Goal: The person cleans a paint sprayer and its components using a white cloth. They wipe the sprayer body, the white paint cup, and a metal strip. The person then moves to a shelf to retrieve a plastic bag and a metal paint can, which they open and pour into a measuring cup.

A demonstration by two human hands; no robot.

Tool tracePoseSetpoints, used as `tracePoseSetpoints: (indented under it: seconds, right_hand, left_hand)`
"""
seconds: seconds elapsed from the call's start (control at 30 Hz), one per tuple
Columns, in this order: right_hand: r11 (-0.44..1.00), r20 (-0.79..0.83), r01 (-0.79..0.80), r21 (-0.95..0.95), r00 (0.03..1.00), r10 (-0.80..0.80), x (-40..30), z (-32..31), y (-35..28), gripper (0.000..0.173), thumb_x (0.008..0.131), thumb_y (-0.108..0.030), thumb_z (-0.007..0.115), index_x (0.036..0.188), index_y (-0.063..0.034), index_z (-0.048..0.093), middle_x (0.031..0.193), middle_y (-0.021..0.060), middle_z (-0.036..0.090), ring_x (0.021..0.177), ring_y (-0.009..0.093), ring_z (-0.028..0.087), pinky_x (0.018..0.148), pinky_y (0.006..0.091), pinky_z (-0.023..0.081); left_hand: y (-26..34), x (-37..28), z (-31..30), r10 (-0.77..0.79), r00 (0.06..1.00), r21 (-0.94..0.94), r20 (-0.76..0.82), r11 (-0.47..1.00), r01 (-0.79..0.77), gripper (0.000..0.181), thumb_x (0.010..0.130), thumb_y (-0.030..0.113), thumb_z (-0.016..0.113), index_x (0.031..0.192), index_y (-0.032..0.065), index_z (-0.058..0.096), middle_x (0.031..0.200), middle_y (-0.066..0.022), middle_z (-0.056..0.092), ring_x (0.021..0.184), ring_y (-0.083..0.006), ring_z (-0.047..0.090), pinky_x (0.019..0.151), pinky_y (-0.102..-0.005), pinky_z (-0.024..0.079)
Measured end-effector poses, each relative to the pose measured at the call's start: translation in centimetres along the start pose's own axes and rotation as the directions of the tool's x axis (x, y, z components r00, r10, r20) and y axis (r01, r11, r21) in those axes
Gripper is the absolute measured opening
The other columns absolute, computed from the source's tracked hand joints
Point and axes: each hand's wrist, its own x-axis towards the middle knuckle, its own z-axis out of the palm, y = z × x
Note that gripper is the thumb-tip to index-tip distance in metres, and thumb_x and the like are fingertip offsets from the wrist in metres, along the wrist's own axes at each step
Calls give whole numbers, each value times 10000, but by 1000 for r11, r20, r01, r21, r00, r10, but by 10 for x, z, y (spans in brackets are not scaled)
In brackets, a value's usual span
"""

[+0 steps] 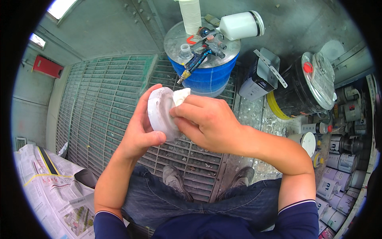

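Note:
My left hand [138, 128] grips a round, translucent whitish plastic cup or lid [157, 115] by its outer wall, thumb below and fingers around the far side. Its open face is turned to the right, with greyish smears on the wall and inside. My right hand [210, 124] pinches a crumpled piece of white paper or cloth [181, 96] at that opening. Whether the wad touches the inside is hidden by the fingers. Beyond both hands, a blue drum [206, 77] carries a paint spray gun [198, 58] and a white gravity-feed cup [240, 26] lying on its side.
A paper roll [191, 16], a brush [212, 20] and a small clear bottle [185, 51] share the drum top. Right of it stand a square tin [259, 77] with a metal strip across it, a black bucket [298, 86] and shelved cans [347, 161]. Floor grating [98, 98]; newspaper [50, 191] at left.

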Motion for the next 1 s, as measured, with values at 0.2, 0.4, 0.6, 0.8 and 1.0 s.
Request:
tracePoseSetpoints:
  seconds: [0.2, 0.4, 0.6, 0.8, 1.0]
  right_hand:
    - [979, -45, -174, 108, 983, 179, 1, 4, 3, 129, 845, -68, 711, 955, -50, 647, 805, 126, 656, 665, 298, 656, 588, 375, 517]
    - [980, 77, -154, 124, 986, 145, -3, -6, -4, 242, 850, -98, 728, 1074, -39, 659, 865, 123, 679, 713, 228, 684, 629, 340, 528]
    - [558, 463, -622, 549, 782, 417, 0, -20, 4, 277, 881, -97, 645, 1121, 41, 644, 937, 142, 719, 848, 197, 708, 763, 332, 552]
    - [553, 461, -625, 550, 780, 423, -7, -15, 13, 308, 903, -109, 628, 1166, 50, 630, 979, 130, 722, 895, 156, 689, 769, 325, 546]
    - [987, 153, -62, 148, 987, 39, -18, -1, 12, 307, 851, -66, 721, 1144, -23, 640, 967, 131, 661, 815, 237, 673, 692, 344, 524]
  left_hand:
    - [2, -1, -1, -10, 999, 98, 35, 995, 7, 1235, 605, 150, 908, 1601, 116, 178, 1478, -142, 459, 1369, -278, 470, 1141, -433, 373]
    - [0, -3, -2, 21, 1000, 139, 10, 990, -22, 1204, 614, 125, 904, 1593, 118, 203, 1461, -151, 481, 1367, -272, 473, 1130, -429, 387]
    - [-10, 0, -9, 446, 800, 751, 401, 340, -566, 1110, 595, 80, 902, 1536, 109, 315, 1484, -224, 449, 1324, -362, 526, 1090, -472, 438]
    - [0, -1, -3, 320, 906, 766, 276, 496, -408, 1050, 631, 163, 899, 1518, 88, 341, 1407, -257, 518, 1237, -377, 597, 1027, -449, 491]
    - [-1, 5, -18, -263, 964, 92, 47, 962, 258, 922, 811, 327, 808, 1534, 36, 317, 1224, -168, 649, 1089, -223, 639, 930, -380, 518]
